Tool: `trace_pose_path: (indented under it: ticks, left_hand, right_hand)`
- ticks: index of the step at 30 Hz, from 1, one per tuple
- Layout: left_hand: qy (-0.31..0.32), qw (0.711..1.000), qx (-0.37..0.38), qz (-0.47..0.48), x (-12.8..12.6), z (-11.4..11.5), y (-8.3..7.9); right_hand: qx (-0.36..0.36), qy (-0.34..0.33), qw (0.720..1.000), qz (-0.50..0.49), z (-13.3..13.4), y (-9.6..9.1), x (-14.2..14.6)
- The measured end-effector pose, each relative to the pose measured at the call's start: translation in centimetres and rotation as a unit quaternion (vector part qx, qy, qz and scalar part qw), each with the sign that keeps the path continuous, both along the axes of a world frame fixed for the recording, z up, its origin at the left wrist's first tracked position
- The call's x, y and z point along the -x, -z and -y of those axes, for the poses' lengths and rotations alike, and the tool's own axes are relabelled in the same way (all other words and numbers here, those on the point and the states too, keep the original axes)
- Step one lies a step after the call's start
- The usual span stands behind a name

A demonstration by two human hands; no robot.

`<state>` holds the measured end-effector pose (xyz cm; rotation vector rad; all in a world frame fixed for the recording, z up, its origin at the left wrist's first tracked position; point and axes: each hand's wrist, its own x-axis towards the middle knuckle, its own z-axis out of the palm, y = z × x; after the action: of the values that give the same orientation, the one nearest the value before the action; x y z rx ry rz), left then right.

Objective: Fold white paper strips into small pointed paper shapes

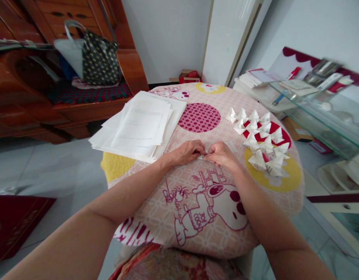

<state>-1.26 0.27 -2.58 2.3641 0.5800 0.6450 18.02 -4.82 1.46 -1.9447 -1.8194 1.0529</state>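
Note:
My left hand (190,151) and my right hand (219,154) meet near the middle of the round table, fingertips almost touching. Both are closed on a small piece of folded white paper (201,157), which is mostly hidden under the fingers. To the right stand several folded paper boats (266,146) in loose rows, white with some printed marks and pointed tips. At the left of the table lies a stack of white paper sheets (138,122), some with printed text; neither hand touches it.
A patterned cloth (197,210) with cartoon dogs covers the table. On the right, a glass shelf (319,116) holds papers, a cup and metal containers close to the table's edge. A wooden bench (133,70) with bags (99,58) stands at the back left. A red box (19,221) is on the floor.

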Motion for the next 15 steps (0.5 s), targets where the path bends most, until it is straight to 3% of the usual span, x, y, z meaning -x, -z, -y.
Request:
trace_pose_path:
  ticks: [7,15]
  left_hand:
    - [-0.009,1.0,0.005,-0.005,0.0,0.1,-0.3]
    - [-0.102,0.993,0.027,-0.046,-0.9,0.7,-0.9]
  right_hand:
    - [-0.009,-0.027,0.996,0.083,-0.3,-0.7,1.0]
    - [0.029,0.001,0.999,0.021,0.0,-0.8,0.8]
